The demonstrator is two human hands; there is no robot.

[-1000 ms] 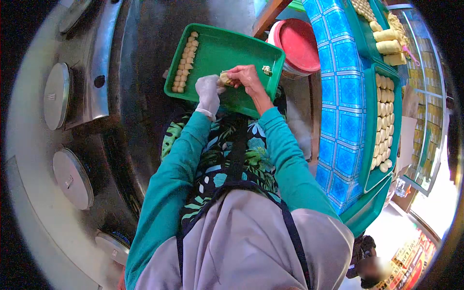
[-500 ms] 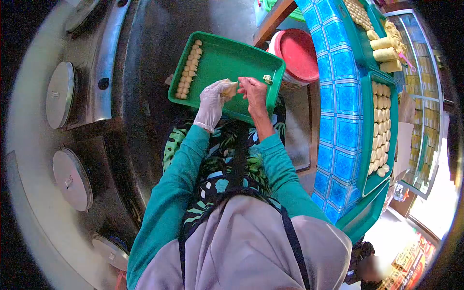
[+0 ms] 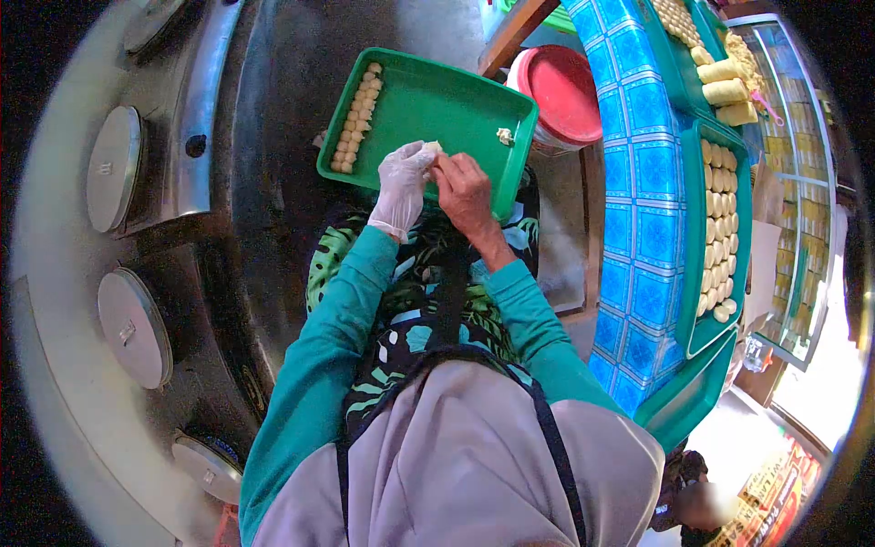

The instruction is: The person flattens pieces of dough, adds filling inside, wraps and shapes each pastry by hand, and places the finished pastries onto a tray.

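Observation:
My left hand (image 3: 403,187), in a thin whitish glove, is closed around a piece of dough (image 3: 434,146), of which only a pale bit shows at the fingertips. My bare right hand (image 3: 466,193) meets it from the right, fingers bent and pinched against the same piece. Both hands are over the near part of a green tray (image 3: 447,96) at my lap. Small dough balls (image 3: 356,123) line the tray's left side in two rows. A little crumbly pale scrap (image 3: 505,136) lies near its right edge.
Beyond the tray stands a bucket with a red lid (image 3: 563,94). To the right, a table with a blue checked cloth (image 3: 633,246) bears a green tray of dough rounds (image 3: 720,228) and several dough rolls (image 3: 725,92). Round metal lids (image 3: 135,328) are at the left.
My right hand has moved left and closed in against my left hand at the dough. The gap between the hands is gone. The view has shifted slightly.

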